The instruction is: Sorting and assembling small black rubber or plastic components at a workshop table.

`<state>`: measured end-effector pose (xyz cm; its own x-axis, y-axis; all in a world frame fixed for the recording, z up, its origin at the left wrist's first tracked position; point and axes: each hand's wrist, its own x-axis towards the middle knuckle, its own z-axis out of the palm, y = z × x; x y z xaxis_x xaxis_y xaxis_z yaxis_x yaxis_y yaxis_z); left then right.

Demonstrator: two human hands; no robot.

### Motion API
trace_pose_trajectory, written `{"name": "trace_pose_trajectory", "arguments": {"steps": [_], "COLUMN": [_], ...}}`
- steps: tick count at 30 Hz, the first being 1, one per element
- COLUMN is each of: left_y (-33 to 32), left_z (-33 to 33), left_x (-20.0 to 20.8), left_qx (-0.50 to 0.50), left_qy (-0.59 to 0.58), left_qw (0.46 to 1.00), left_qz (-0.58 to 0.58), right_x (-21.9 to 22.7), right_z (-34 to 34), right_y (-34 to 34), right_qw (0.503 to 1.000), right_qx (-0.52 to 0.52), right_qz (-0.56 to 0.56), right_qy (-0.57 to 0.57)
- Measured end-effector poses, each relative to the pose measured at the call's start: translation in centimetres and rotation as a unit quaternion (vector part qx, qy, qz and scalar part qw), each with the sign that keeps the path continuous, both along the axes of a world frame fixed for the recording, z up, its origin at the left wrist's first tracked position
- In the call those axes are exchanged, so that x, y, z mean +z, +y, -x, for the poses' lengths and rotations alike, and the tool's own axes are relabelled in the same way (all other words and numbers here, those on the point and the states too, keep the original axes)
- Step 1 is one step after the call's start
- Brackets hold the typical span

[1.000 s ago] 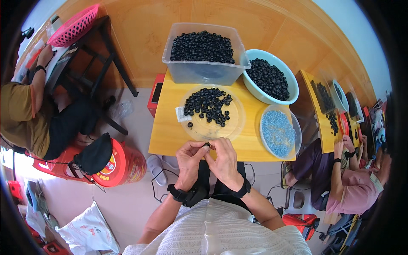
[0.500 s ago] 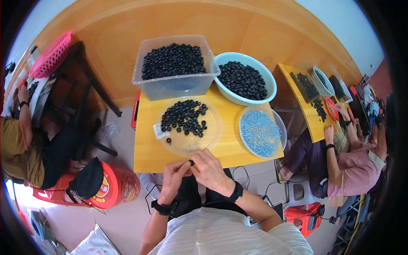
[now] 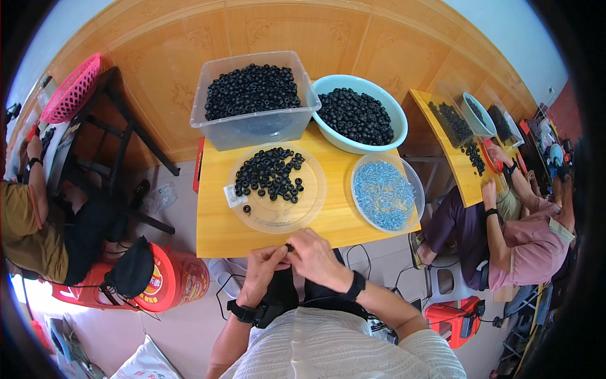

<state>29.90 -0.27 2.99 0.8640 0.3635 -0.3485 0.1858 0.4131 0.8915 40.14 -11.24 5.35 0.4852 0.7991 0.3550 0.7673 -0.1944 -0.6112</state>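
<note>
My left hand point(image 3: 264, 266) and my right hand point(image 3: 314, 258) meet just off the table's front edge, both closed. Pinched between their fingertips is a small black ring-shaped part point(image 3: 290, 247), partly covered by the fingers. Beyond my hands, a round clear plastic lid point(image 3: 309, 211) lies on the yellow table point(image 3: 214, 221) with loose black ring-shaped parts point(image 3: 274, 174) spread over it. To its right sits a clear round tub point(image 3: 418, 189) of small bluish, shiny pieces point(image 3: 384, 194), too small to make out.
Behind the lid stand a clear plastic bin point(image 3: 252, 131) and a pale blue basin point(image 3: 328, 134), both full of black rings. People work at tables on both sides. A red bucket point(image 3: 189, 281) and a red stool point(image 3: 448, 319) are on the floor.
My view has shifted slightly, so the table appears a little further left. My fingers have shifted a little around the black part, which stays pinched between both hands.
</note>
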Motion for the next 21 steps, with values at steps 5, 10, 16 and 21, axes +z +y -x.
{"name": "trace_pose_trajectory", "arguments": {"steps": [5,10,16,21], "left_y": [0.5,1.5,3.0,4.1], "left_z": [0.2,1.8,3.2,2.5], "left_x": [1.5,1.0,0.5,1.4], "left_qx": [0.042,0.043,0.078,0.106], "left_qy": [-0.002,-0.023,-0.020,-0.014], "left_qw": [0.999,0.999,0.996,0.993], "left_qz": [-0.010,-0.025,-0.025,-0.056], "right_x": [2.5,9.7,19.0,23.0], "right_z": [-10.4,-16.8,-6.6,-3.1], "right_y": [0.9,1.1,-0.2,0.4], "right_qw": [0.992,0.945,0.964,0.927], "right_qx": [-0.103,-0.250,0.022,0.085], "right_qz": [0.052,-0.112,-0.178,-0.295], "right_qy": [-0.054,-0.176,0.198,0.216]}}
